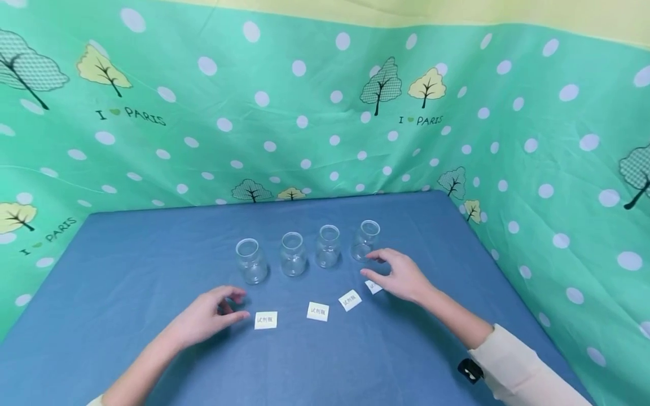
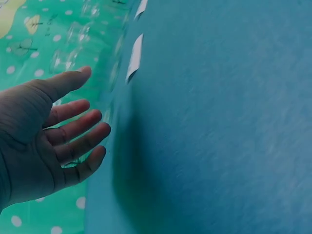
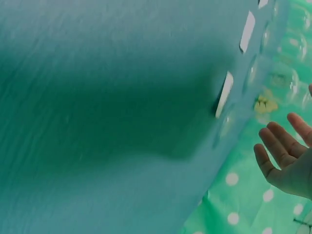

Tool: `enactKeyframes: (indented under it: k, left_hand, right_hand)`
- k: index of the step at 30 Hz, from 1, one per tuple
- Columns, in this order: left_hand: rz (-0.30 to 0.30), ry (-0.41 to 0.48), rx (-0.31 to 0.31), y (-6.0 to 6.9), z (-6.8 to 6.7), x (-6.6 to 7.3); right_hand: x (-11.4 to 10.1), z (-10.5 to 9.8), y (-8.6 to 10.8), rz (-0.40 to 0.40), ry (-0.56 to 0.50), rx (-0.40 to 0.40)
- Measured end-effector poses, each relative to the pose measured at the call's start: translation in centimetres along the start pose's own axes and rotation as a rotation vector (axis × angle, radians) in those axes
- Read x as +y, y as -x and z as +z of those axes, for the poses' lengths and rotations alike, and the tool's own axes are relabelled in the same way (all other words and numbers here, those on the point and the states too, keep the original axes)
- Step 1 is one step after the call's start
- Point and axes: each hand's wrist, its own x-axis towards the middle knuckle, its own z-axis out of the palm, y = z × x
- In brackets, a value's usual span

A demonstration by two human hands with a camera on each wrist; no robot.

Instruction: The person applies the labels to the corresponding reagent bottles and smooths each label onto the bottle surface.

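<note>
Several clear glass jars without lids stand upright in a row in the head view, from the leftmost jar [image 1: 251,262] to the rightmost jar [image 1: 365,241]. White paper labels with handwritten characters lie in front of them. My left hand [image 1: 208,317] hovers beside the leftmost label [image 1: 266,320], its fingers loosely bent and holding nothing. Close to the rightmost jar, my right hand [image 1: 401,276] spreads thumb and fingers; contact with the glass cannot be told. It partly covers the rightmost label [image 1: 373,286]. Both wrist views show relaxed, bare palms.
Two more labels, a middle label [image 1: 317,311] and a tilted label [image 1: 350,300], lie on the blue tablecloth [image 1: 315,366]. A green dotted curtain [image 1: 304,141] encloses the table's back and sides. A small black object [image 1: 470,370] sits at the right sleeve.
</note>
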Motion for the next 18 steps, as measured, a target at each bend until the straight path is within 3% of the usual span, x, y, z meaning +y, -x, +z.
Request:
enactKeyframes:
  k: [4, 8, 18]
  left_hand:
    - [0.085, -0.041, -0.003, -0.1, 0.9, 0.1]
    - [0.122, -0.094, 0.000, -0.2, 1.6, 0.1]
    - [0.137, -0.173, -0.016, -0.6, 2.4, 0.6]
  right_hand:
    - [-0.9, 1.1, 0.1, -0.052, -0.012, -0.029]
    - [-2.0, 2.2, 0.0, -0.121, -0.008, -0.057]
    - [-4.7, 5.4, -0.4, -0.283, 0.023, -0.125]
